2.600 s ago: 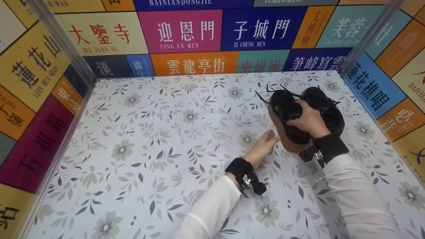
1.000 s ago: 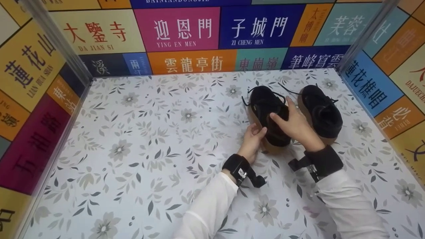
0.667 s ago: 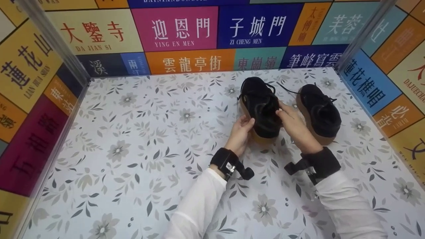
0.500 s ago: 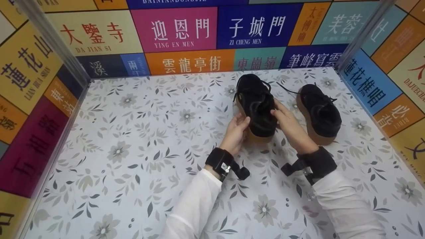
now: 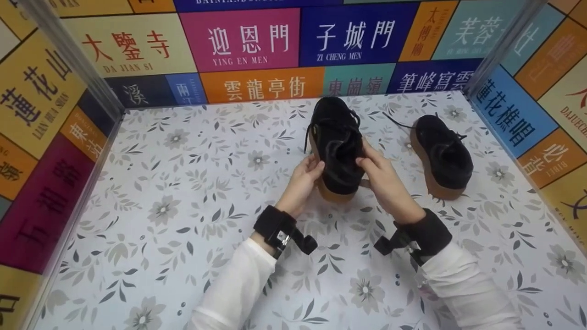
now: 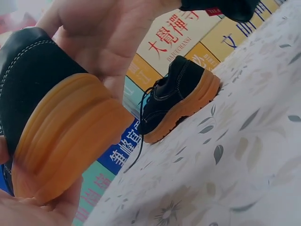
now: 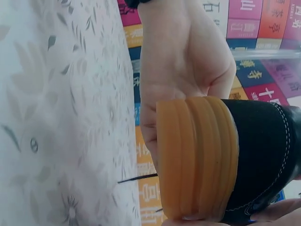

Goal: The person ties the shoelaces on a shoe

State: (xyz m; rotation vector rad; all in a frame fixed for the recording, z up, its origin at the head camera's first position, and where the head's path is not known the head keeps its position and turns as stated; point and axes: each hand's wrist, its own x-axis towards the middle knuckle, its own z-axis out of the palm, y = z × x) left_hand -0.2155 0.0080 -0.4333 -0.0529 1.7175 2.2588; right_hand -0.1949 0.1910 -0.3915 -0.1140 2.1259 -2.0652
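We recorded 1 black shoe (image 5: 338,153) in the joint grip of left hand (image 5: 299,184) and right hand (image 5: 387,181); the other shoe (image 5: 445,167) stood near the counter's (image 5: 206,256) far right corner.

Can't see most fingers of L hand (image 5: 298,188), hidden under held shoe (image 5: 339,153) in head view; ditto R hand (image 5: 387,183), partly. Can't see held shoe whole in either wrist view, cut off by pic edge. Can't follow white sleeves (image 5: 236,286) past btm edge, head view. Can't read tiny vert. print on orange panel (image 5: 427,31), too blurry.
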